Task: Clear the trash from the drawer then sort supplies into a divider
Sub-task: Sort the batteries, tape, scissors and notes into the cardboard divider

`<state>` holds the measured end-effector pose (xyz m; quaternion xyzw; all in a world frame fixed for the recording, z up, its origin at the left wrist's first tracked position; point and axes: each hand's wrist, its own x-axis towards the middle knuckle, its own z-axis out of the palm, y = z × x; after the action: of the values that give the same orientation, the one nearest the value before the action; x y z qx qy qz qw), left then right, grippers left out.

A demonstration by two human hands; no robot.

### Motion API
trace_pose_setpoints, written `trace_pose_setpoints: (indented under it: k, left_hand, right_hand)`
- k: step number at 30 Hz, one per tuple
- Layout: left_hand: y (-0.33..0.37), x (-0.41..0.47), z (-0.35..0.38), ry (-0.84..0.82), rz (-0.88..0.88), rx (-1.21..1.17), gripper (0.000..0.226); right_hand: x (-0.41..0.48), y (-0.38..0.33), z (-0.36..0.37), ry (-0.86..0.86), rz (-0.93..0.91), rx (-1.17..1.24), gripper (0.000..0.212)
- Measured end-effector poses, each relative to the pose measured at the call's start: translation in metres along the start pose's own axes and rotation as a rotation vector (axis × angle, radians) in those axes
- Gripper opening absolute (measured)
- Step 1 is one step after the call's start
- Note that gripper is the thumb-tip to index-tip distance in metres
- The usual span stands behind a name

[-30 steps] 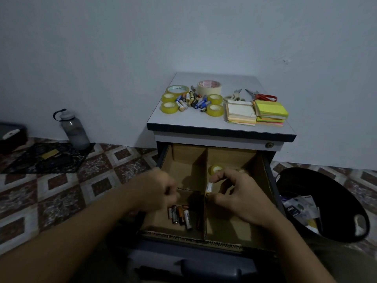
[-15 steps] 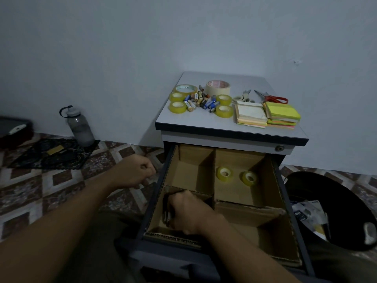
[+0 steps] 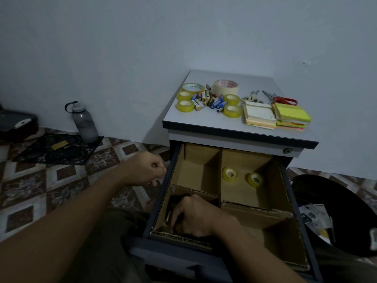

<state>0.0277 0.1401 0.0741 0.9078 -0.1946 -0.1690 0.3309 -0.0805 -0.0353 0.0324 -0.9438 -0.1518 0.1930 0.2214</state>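
Right fingers: curled downward, tips pinching a battery that stands tilted, nearly upright.
Right hand: low in the frame, just right of centre, sunk into the lower-left compartment; this compartment is dark, so its other contents cannot be made out.
Left fingers: curled into a loose fist; cannot tell whether they hold anything.
Left hand: left of centre, above the floor tiles, just beside the drawer's left side and outside it.
Cardboard divider: sits inside the drawer and splits it into four compartments.
Upper-left compartment: only bare cardboard shows.
Upper-right compartment: two clear tape rolls, side by side on edge and apart from each other.
Lower-right compartment: its upper wall leans, and the floor is shadowed.
Drawer: pulled out of a small cabinet toward the lower edge of the frame.
Cabinet top: right of centre, loaded with supplies.
Loose batteries: a heap on the top's left half, with four small clear tape rolls ringed around it.
Masking tape roll: behind the heap, with a wider flat roll to its left.
Scissors: a pale-handled pair and a red-handled pair, on the right, toward the wall.
Sticky note stacks: two piles touching, right front of the top.
Black trash bin: right edge of the frame, with paper scraps inside.
Water bottle: left of the cabinet, upright against the wall.
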Motion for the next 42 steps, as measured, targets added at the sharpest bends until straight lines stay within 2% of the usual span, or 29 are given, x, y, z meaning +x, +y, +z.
trace_pose_setpoints:
  k: [3, 5, 14, 19, 26, 28, 32, 36, 42]
  left_hand:
    - [0.001, -0.001, 0.000, -0.002, -0.002, 0.006, 0.020]
    - [0.001, -0.002, 0.000, -0.005, -0.011, -0.003, 0.019]
    - [0.001, -0.001, 0.001, -0.019, -0.016, -0.004, 0.020]
    - [0.001, -0.001, 0.001, -0.025, -0.017, 0.010, 0.020]
    - [0.001, -0.003, 0.000, -0.033, -0.016, 0.013, 0.018]
    - [0.002, -0.004, 0.000, -0.030, -0.009, 0.025, 0.018]
    - [0.006, -0.005, -0.005, -0.010, 0.004, 0.019, 0.019]
    - [0.020, -0.008, -0.012, 0.104, 0.101, 0.019, 0.015]
    - [0.061, 0.001, -0.025, 0.235, 0.225, -0.056, 0.014]
  right_hand:
    - [0.002, -0.004, 0.004, -0.126, 0.084, -0.040, 0.037]
    - [0.000, -0.006, 0.001, -0.198, 0.079, -0.057, 0.036]
    - [-0.011, -0.011, -0.021, -0.135, 0.084, -0.044, 0.033]
    - [-0.017, -0.017, -0.025, -0.404, 0.161, -0.244, 0.039]
    - [-0.013, -0.012, -0.027, -0.359, 0.132, -0.236, 0.038]
    - [-0.018, -0.009, -0.037, -0.290, 0.112, -0.164, 0.035]
    - [-0.047, 0.006, -0.081, -0.023, 0.101, 0.210, 0.031]
    - [-0.078, 0.022, -0.131, 0.243, 0.134, 0.385, 0.028]
    - [-0.096, 0.045, -0.189, 0.518, 0.144, 0.414, 0.029]
